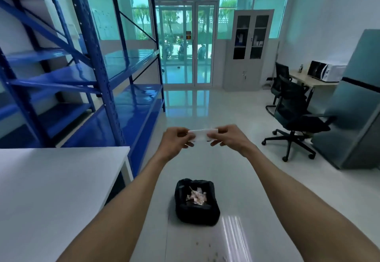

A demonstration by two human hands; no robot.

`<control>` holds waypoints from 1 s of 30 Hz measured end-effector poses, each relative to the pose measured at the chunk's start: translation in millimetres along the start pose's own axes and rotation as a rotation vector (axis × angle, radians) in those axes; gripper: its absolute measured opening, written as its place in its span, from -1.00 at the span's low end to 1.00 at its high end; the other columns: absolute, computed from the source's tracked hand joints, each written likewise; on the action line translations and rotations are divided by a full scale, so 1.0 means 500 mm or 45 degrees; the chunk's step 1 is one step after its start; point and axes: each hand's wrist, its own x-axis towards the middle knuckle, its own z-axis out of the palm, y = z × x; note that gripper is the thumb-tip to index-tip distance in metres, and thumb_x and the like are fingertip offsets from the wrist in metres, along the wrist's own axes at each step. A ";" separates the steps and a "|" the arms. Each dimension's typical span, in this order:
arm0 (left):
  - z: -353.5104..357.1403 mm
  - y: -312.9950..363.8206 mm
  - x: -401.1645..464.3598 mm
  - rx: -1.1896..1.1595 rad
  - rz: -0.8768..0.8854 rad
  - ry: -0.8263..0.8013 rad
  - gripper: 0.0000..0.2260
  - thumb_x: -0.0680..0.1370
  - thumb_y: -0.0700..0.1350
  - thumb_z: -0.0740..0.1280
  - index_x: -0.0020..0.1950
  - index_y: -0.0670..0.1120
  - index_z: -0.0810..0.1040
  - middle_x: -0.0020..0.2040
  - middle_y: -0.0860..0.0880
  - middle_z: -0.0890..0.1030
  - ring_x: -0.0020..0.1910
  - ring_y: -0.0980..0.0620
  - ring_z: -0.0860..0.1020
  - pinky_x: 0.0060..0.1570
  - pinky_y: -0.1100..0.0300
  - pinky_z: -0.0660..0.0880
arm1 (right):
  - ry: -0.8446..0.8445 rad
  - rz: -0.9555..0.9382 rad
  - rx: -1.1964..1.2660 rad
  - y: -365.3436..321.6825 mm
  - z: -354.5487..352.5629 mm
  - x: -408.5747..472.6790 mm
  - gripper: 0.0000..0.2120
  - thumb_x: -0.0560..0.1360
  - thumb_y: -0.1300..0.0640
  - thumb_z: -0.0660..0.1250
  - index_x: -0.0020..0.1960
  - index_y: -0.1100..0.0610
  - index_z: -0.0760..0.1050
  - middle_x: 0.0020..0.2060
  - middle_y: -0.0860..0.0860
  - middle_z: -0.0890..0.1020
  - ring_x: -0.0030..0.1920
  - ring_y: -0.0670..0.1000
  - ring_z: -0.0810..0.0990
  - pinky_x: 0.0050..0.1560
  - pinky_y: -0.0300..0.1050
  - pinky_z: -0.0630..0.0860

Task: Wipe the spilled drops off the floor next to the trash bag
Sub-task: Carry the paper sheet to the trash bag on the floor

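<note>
A small folded white tissue (202, 135) is held out in front of me at chest height, pinched at its left end by my left hand (176, 141) and at its right end by my right hand (227, 137). Far below, on the glossy white floor, stands an open black trash bag (196, 210) with crumpled paper scraps inside. Small dark spilled drops (209, 250) speckle the floor just on the near side of the bag, close to the bottom edge of the view. Both hands are well above the drops.
A white table (51, 189) fills the lower left. Blue metal shelving (98, 72) lines the left wall. Black office chairs (294, 117), a desk with a microwave (324, 72) and a grey fridge (357, 107) stand on the right. Glass doors (186, 45) are far ahead.
</note>
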 end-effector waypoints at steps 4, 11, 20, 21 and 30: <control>0.052 -0.097 -0.013 0.096 -0.069 -0.060 -0.87 0.50 -0.05 0.43 -0.04 -0.09 0.68 -0.21 -0.02 0.71 -0.21 0.15 0.66 -0.16 0.29 0.51 | -0.062 0.072 0.055 0.110 0.042 0.001 -0.78 0.50 0.13 0.47 0.12 0.17 0.68 -0.10 0.11 0.74 -0.11 0.06 0.74 -0.17 -0.19 0.54; 0.210 -0.375 -0.061 0.009 -0.216 -0.044 -0.88 0.46 -0.08 0.46 -0.05 -0.09 0.69 -0.17 -0.10 0.73 -0.16 0.01 0.71 0.04 -0.06 0.61 | -0.085 0.146 0.108 0.411 0.138 -0.007 -0.83 0.50 0.16 0.47 0.05 0.21 0.69 -0.10 0.16 0.73 -0.13 -0.01 0.73 -0.20 -0.24 0.59; 0.424 -0.797 -0.175 -0.117 -0.292 -0.061 -0.93 0.46 -0.12 0.47 -0.09 -0.06 0.70 -0.13 -0.14 0.72 -0.11 -0.14 0.70 -0.05 0.03 0.62 | -0.064 0.166 0.183 0.875 0.346 -0.054 -0.83 0.50 0.11 0.45 0.05 0.14 0.71 -0.08 0.14 0.73 -0.04 0.08 0.73 -0.02 0.09 0.68; 0.445 -0.846 -0.193 -0.141 -0.303 -0.067 -0.92 0.48 -0.16 0.45 -0.04 -0.11 0.69 -0.10 -0.17 0.72 -0.12 -0.14 0.70 -0.08 0.09 0.62 | -0.073 0.179 0.210 0.929 0.374 -0.064 -0.82 0.51 0.11 0.45 0.08 0.14 0.70 -0.05 0.12 0.73 -0.03 0.06 0.72 -0.02 0.07 0.68; 0.550 -1.243 -0.325 -0.072 -0.268 -0.159 -0.86 0.50 -0.18 0.43 0.03 -0.16 0.67 -0.08 -0.16 0.72 -0.08 -0.08 0.70 0.07 0.00 0.61 | -0.068 0.094 0.190 1.311 0.581 -0.118 -0.80 0.52 0.17 0.45 0.12 0.20 0.68 -0.05 0.13 0.72 -0.10 0.09 0.73 -0.02 0.09 0.68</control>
